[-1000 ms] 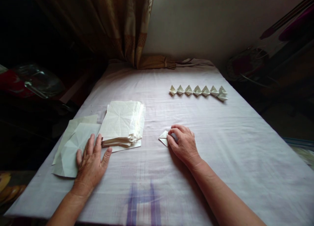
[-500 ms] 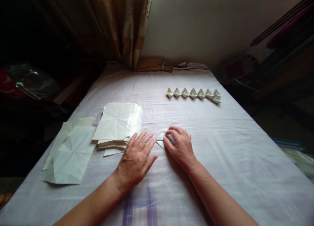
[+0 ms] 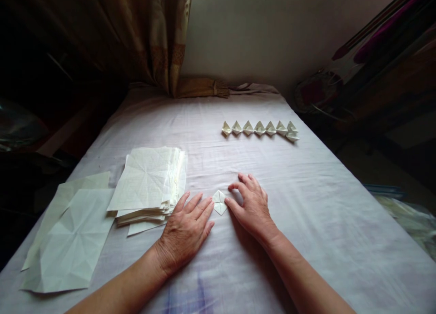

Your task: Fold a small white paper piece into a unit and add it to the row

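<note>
Both of my hands lie flat on the white cloth (image 3: 306,205), palms down and fingers loosely spread, gripping nothing. My left hand (image 3: 185,232) rests just left of a small folded paper piece (image 3: 219,202), its fingertips right at the piece's left edge; I cannot tell whether they actually touch it. My right hand (image 3: 254,207) sits just to the right of the same piece, thumb reaching toward its lower right side, fingers released and apart. The piece itself lies flat on the cloth between the two hands, a little diamond shape with creases across it.

Left of my left hand sits a stack of creased paper sheets (image 3: 148,182), slightly fanned at its right edge. Further left, near the cloth's edge, two larger loose sheets (image 3: 68,241) lie overlapping, also marked with fold lines. Well beyond my hands, toward the far right of the cloth, I see a row of small folded paper shapes (image 3: 260,128) lined up side by side. A brown curtain (image 3: 160,37) hangs at the far end.
</note>
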A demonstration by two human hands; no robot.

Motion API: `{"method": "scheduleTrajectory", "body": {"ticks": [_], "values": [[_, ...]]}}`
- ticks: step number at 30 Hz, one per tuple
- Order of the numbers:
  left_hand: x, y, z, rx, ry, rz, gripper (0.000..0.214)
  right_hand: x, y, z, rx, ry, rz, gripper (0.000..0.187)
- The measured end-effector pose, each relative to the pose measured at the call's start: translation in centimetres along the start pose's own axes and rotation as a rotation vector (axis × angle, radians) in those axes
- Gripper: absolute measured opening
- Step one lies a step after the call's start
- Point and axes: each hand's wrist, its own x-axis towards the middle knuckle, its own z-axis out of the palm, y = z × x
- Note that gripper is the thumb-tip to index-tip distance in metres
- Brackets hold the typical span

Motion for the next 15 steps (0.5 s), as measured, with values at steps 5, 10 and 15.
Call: {"method": "scheduleTrajectory", "body": {"ticks": [5, 10, 15], "values": [[-0.6, -0.2, -0.2, -0.005, 0.010, -0.028, 0.036, 0.0, 0.8, -0.5, -0.004, -0.009, 0.022, 0.022], [0.0, -0.2, 0.1, -0.067, 0.066, -0.091, 0.033, -0.1, 0.9, -0.2, 0.004, 0.026, -0.028, 0.018], [1.6, 0.1, 0.2, -0.097, 0.004, -0.181, 0.021, -0.4, 0.8, -0.3, 0.031, 0.037, -0.118, 0.010]]}}
